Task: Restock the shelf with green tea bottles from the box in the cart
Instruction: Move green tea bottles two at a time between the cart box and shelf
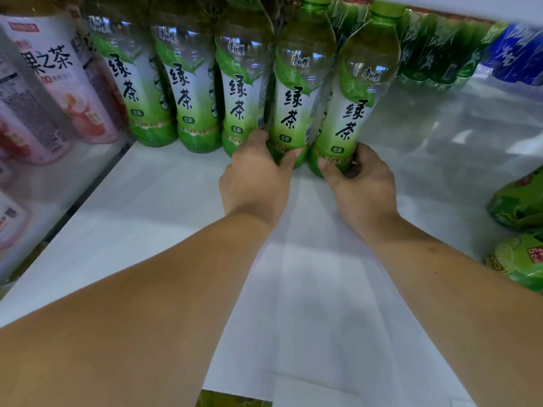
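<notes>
Green tea bottles (194,92), five upright on white shelf (147,201); fourth bottle (296,92) is clasped at base by left grip (258,174), fifth bottle (352,113) by right grip (364,180). Pink bottles (73,83) left; wrapped green packs (435,54) far right.

On the white shelf (164,201), the left hand (255,177) and right hand (360,177) each grip the base of an upright green tea bottle (296,92), side by side.
</notes>
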The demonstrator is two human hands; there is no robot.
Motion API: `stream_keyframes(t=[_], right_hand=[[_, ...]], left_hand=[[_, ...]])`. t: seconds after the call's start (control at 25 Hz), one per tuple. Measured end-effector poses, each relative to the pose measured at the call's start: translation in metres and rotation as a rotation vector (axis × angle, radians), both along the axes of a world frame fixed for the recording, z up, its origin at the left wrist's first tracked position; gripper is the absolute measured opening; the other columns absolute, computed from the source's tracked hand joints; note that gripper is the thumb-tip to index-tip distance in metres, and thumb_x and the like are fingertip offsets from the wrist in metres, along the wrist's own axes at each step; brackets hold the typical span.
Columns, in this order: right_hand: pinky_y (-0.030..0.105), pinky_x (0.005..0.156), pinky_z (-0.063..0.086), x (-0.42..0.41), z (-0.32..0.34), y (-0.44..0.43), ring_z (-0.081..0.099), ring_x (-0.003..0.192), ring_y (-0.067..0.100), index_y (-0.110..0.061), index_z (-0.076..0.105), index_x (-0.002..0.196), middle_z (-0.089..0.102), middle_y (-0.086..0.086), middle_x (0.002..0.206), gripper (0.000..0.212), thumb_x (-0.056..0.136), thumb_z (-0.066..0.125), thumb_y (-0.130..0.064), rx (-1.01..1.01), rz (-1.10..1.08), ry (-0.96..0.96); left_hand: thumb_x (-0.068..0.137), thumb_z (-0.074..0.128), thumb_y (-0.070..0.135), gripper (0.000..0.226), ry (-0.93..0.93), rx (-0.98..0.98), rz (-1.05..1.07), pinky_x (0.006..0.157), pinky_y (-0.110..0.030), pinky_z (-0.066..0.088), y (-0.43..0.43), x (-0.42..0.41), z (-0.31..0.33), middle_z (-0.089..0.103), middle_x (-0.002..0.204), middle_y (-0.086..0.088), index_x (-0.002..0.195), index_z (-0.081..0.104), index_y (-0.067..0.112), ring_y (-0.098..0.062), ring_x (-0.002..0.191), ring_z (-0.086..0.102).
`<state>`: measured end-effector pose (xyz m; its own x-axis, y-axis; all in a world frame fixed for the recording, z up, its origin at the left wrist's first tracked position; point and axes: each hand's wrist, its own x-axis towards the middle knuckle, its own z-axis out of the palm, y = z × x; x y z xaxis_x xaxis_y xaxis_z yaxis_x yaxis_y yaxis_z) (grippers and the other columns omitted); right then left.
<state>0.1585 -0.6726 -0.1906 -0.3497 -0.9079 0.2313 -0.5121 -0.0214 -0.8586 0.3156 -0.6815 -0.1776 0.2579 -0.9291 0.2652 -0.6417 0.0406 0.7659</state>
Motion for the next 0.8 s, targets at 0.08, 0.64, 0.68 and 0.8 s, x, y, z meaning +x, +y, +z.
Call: stream_keyframes(t=[0.08,0.64,0.68,0.8], right_hand=[[-0.002,0.063,0.041,0.0,0.0,0.0,0.06,0.081,-0.018,-0.039,0.063,0.113,0.068,-0.028,0.091,0.033,0.083,0.075,-0.046,-0.007,0.002,0.002],[0.017,0.08,0.044,-0.002,0.005,0.002,0.061,0.093,0.0,-0.033,0.054,0.136,0.065,-0.024,0.106,0.048,0.092,0.064,-0.05,0.085,0.037,0.115],[0.021,0.086,0.044,-0.004,0.01,0.003,0.06,0.101,0.005,-0.032,0.05,0.14,0.064,-0.019,0.114,0.05,0.095,0.061,-0.05,0.131,0.075,0.116],[0.02,0.081,0.042,-0.007,0.023,0.005,0.056,0.108,0.01,-0.027,0.05,0.14,0.061,-0.011,0.124,0.051,0.097,0.056,-0.054,0.266,0.134,0.002]], left_hand=[[0.088,0.071,0.055,0.049,0.001,0.008,-0.002,0.072,-0.036,0.045,0.0,0.0,0.001,0.07,0.102,0.001,0.124,0.06,0.024,-0.03,0.092,0.066],[0.095,0.061,0.053,0.046,-0.048,0.03,-0.081,0.072,-0.035,0.042,0.003,0.001,0.003,0.07,0.103,0.001,0.127,0.053,0.02,-0.031,0.094,0.066],[0.097,0.057,0.051,0.046,-0.062,0.036,-0.113,0.072,-0.035,0.042,0.005,0.003,0.003,0.07,0.105,-0.001,0.129,0.052,0.018,-0.031,0.096,0.065],[0.101,0.053,0.047,0.048,0.011,0.121,-0.202,0.082,-0.035,0.046,0.006,0.01,0.009,0.067,0.115,-0.005,0.136,0.049,0.014,-0.03,0.104,0.062]])
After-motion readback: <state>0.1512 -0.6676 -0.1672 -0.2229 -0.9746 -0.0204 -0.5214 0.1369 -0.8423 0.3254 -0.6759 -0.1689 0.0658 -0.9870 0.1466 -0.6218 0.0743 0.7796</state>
